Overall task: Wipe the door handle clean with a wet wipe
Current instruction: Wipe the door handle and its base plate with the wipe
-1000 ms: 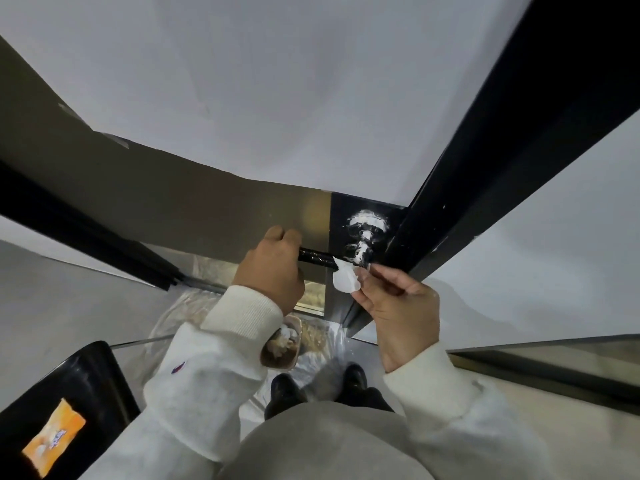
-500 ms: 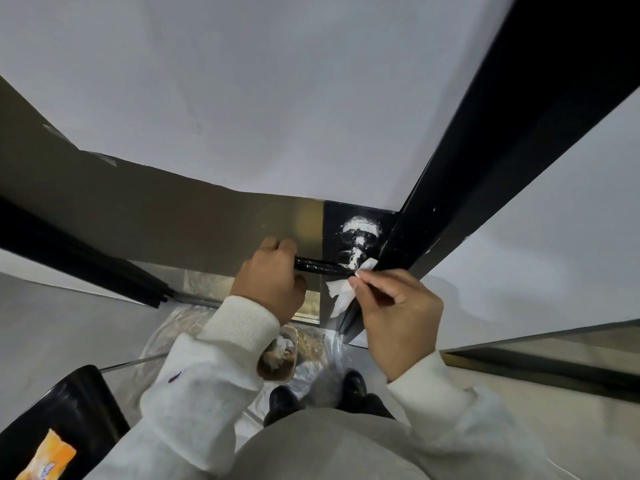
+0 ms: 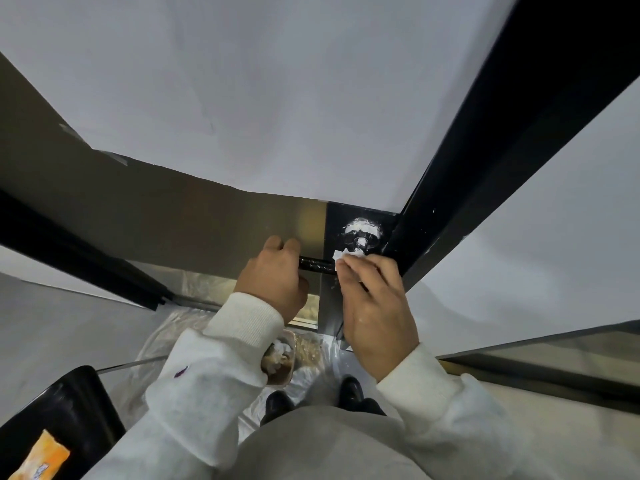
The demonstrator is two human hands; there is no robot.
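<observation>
Near the centre of the frame the left hand (image 3: pixel 273 275) grips the free end of the black door handle (image 3: pixel 317 264), fingers curled over the bar; the right hand (image 3: pixel 375 306), just to the right of it, presses a white wet wipe (image 3: pixel 341 255) against the handle where the bar meets its mount, fingers bent over the wipe so only a small corner shows; above the wipe, the round base of the handle (image 3: pixel 362 233) on the black door panel is smeared white; in the lower left corner an orange packet (image 3: pixel 41 459) lies on a black tray (image 3: pixel 74 403); below the hands, two black shoes (image 3: pixel 349 389) stand on clear plastic sheeting (image 3: pixel 311 372).
</observation>
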